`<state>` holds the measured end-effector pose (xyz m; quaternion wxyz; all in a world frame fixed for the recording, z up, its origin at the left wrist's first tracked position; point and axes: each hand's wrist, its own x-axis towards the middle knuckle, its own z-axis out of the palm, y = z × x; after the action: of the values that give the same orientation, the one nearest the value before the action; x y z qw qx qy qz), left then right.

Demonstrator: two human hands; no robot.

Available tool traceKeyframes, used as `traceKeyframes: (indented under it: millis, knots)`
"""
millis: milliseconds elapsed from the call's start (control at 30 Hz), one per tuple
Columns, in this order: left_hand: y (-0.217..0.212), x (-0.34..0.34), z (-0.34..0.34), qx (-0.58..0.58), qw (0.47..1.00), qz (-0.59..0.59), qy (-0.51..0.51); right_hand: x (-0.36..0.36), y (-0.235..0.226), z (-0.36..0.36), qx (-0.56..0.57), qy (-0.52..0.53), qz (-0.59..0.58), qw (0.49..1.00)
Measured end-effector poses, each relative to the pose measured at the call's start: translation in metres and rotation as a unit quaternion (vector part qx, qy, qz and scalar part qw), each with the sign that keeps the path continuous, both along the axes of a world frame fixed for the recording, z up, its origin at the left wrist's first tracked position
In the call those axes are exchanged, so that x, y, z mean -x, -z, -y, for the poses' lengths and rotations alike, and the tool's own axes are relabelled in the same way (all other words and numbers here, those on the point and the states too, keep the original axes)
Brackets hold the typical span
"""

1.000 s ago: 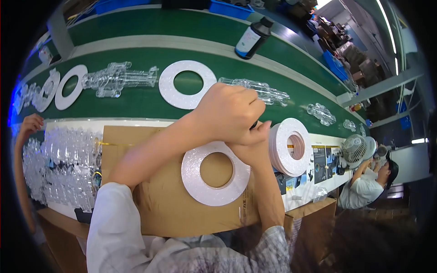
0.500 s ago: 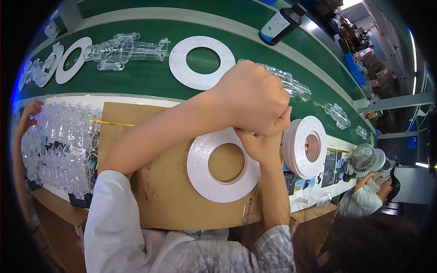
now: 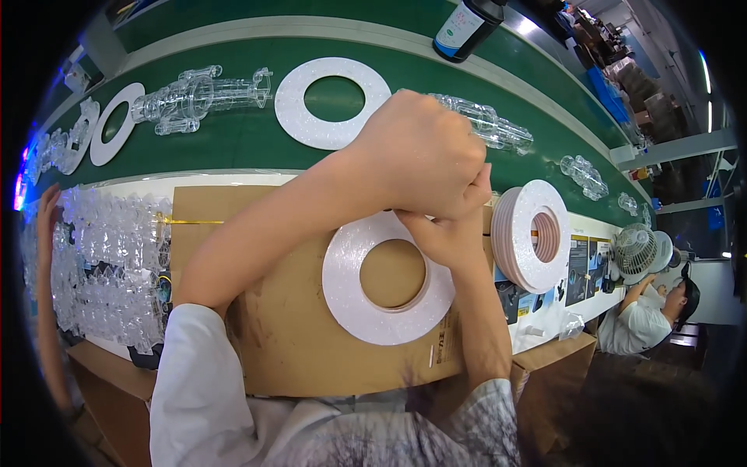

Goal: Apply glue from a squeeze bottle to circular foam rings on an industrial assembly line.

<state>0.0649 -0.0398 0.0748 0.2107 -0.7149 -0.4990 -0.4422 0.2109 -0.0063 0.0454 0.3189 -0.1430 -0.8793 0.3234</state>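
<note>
left hand [image 3: 416, 152] fisted over right hand [image 3: 443, 233], grip contents hidden | white ring [image 3: 387, 279] on cardboard box [image 3: 288, 327] | risk: ring slides off, box top tilted

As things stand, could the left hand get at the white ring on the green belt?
Probably yes. The left hand is already raised beside that ring, with bare belt between and nothing in the way, though it is busy clasped over the right hand.

White foam ring [image 3: 387, 286] on brown cardboard box [image 3: 288, 342]. Belt [image 3: 233, 136] dark green with pale edge stripes. Clear plastic parts [image 3: 198, 93]. Sleeves [image 3: 202, 389] white, grey-mottled. Bottle [image 3: 469, 25] dark, label white-blue.
</note>
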Motion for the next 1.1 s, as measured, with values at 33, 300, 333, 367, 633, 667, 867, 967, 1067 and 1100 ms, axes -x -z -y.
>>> traceKeyframes:
  millis: [33,300,333,367,633,667,867,967,1067,1100]
  knots:
    - [0.001,0.001,0.000,-0.002,1.000,-0.003,0.000,0.000,0.000,0.001,0.023,0.005,0.010,1.000]
    - [-0.004,0.000,0.004,0.048,0.999,0.003,-0.007,-0.007,0.012,-0.003,0.044,-0.017,0.031,0.998]
    - [-0.003,0.000,0.004,0.046,0.999,0.000,-0.005,-0.006,0.013,-0.002,0.073,-0.024,0.009,0.997]
    - [-0.002,0.000,0.002,0.025,1.000,0.001,-0.002,-0.007,0.013,-0.002,0.071,-0.022,0.007,0.997]
    - [-0.010,-0.003,0.009,0.049,0.999,0.004,0.001,-0.001,0.003,0.002,0.136,0.011,-0.045,0.990]
    - [-0.014,-0.003,0.012,0.052,0.999,0.004,0.002,-0.002,0.004,0.001,0.135,0.014,-0.047,0.990]
    - [-0.017,-0.006,0.012,-0.004,1.000,-0.001,0.007,-0.002,0.003,-0.005,0.096,0.008,-0.058,0.994]
    - [-0.011,-0.005,0.007,-0.039,0.999,-0.001,0.010,-0.002,0.001,-0.005,0.033,-0.006,-0.068,0.997]
    - [-0.009,-0.004,0.006,-0.049,0.999,0.005,0.019,-0.001,0.002,-0.006,0.058,-0.002,-0.076,0.995]
    - [-0.009,-0.004,0.006,-0.053,0.998,0.008,0.021,-0.001,0.003,-0.008,0.056,-0.009,-0.079,0.995]
